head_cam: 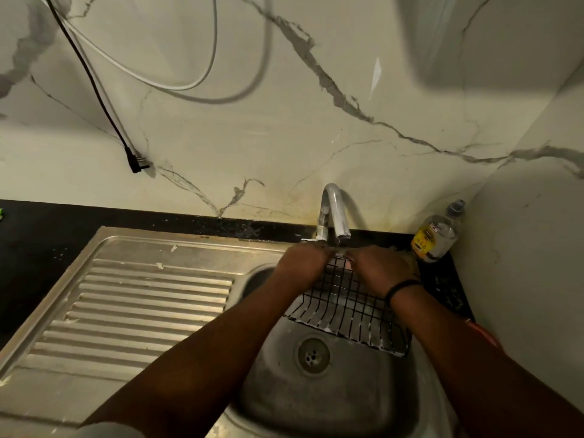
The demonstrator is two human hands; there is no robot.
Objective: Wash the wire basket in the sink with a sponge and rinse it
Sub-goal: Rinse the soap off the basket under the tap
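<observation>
Label first: the clear bottle (437, 233) on the black desk (38, 248) at the back right corner wears a yellow label, but I can't read its print. Now my hands: the left hand (301, 260) and the right hand (380, 268) are both at the far top edge of the wire basket (344, 306), fingers curled over it, close together under the tap (335, 213). Something pinkish shows between them; I can't tell what. The basket stands tilted in the steel sink (347, 390), its soapy near edge down by the drain (313, 356). A black band (401, 287) circles my right wrist.
</observation>
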